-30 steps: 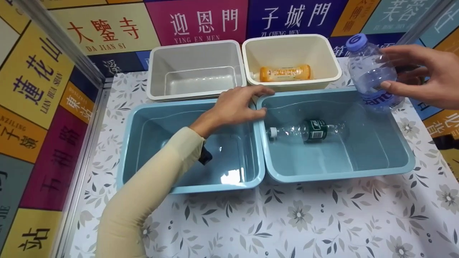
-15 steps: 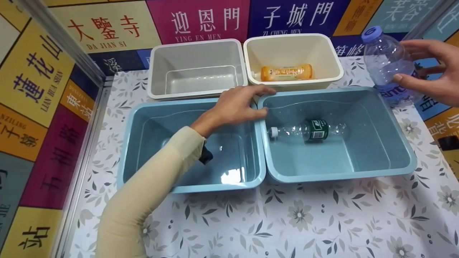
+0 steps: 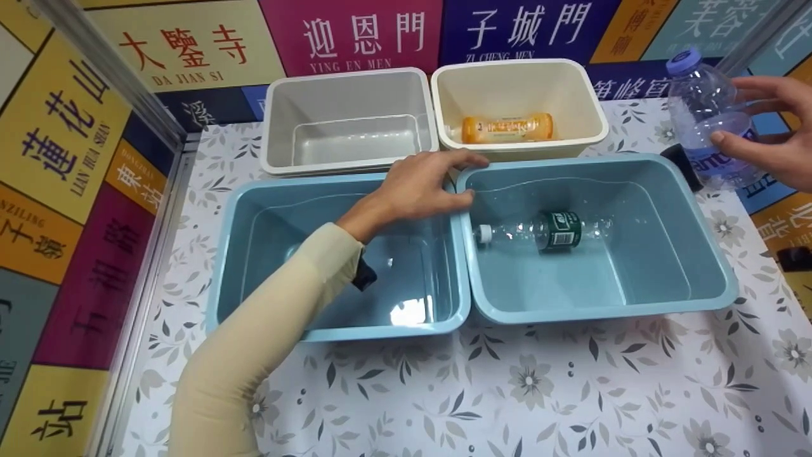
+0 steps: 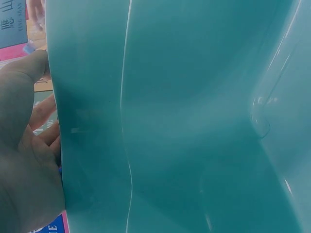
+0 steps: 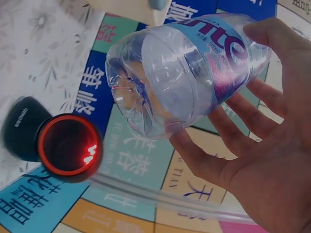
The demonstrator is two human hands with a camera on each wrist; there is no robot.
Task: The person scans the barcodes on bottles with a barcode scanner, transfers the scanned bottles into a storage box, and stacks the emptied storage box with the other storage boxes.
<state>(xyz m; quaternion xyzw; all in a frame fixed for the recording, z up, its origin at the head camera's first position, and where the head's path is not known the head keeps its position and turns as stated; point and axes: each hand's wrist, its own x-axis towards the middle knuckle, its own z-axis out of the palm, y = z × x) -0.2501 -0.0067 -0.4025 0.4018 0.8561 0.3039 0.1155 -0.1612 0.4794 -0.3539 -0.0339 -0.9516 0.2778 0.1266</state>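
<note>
Four bins stand in two rows on the floral tablecloth (image 3: 526, 412): one grey bin (image 3: 349, 95) and one cream bin (image 3: 507, 86) behind, with the left blue bin (image 3: 355, 329) and the right blue bin (image 3: 558, 285) in front, side by side. There are three bottles: an orange bottle (image 3: 507, 129) lies in the cream bin, a green-labelled clear bottle (image 3: 559, 230) lies in the right blue bin, and a purple-capped clear bottle (image 3: 710, 130) is in the right hand (image 3: 786, 151).

That hand grips the bottle round its side, thumb opposite fingers, cap upward and slightly tilted, just beyond the right blue bin's far right corner. The left arm reaches across the left blue bin; the left hand (image 3: 412, 187), fingers loosely spread, rests on the adjoining blue rims.

The head view cuts off the right wrist. The bin wall hides some left fingertips from the left wrist camera. A black, orange-ringed device (image 5: 70, 148) shows in the right wrist view, its lettering too blurred to read.
</note>
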